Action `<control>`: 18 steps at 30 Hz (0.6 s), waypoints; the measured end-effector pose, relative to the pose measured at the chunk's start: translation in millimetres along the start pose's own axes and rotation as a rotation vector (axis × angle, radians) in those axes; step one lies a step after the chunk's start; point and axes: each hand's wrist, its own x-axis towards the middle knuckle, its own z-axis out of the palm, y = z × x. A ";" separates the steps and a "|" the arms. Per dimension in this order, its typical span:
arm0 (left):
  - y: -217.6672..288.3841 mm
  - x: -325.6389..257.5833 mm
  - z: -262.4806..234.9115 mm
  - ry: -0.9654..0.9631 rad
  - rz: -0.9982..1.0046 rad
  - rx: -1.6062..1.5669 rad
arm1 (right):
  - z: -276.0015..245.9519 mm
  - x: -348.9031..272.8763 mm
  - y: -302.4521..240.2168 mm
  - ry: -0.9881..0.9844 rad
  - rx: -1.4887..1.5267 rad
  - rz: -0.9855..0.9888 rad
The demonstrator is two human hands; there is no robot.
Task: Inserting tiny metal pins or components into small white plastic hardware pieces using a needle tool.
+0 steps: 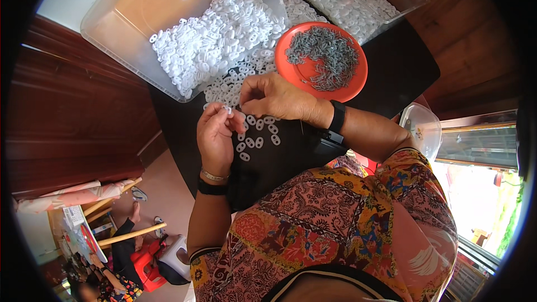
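Note:
My left hand (215, 137) is closed in a pinch, holding a small white oval plastic piece (227, 110) up at its fingertips. Close beside it, the thumb and fingers of my right hand (272, 98) are pressed together; whatever they hold is too small to make out. Several loose white two-holed oval pieces (259, 142) lie on the black tabletop (291, 159) just below my hands. A spread of the same pieces (232, 86) lies beyond my fingers. Past my right wrist sits an orange plate (282, 61) with a heap of small grey metal pieces (330, 56).
At the far left of the table a large translucent bin (120, 5) lies tipped, white pieces heaped inside. Another clear bin (411, 1) of white pieces is at the far right. A clear container (422, 128) is beyond my right elbow. Lower left, another person sits near a red stool (146, 271).

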 end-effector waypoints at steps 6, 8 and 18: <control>4.9 2.2 -14.5 0.150 0.123 -0.016 | -3.5 3.2 2.0 0.204 -0.273 -0.233; 5.5 2.2 -13.0 0.161 0.153 0.002 | -3.5 3.6 9.1 0.219 -0.489 -0.350; 3.6 2.2 -11.5 0.145 0.123 0.029 | 2.8 0.0 17.3 0.096 -1.206 -0.459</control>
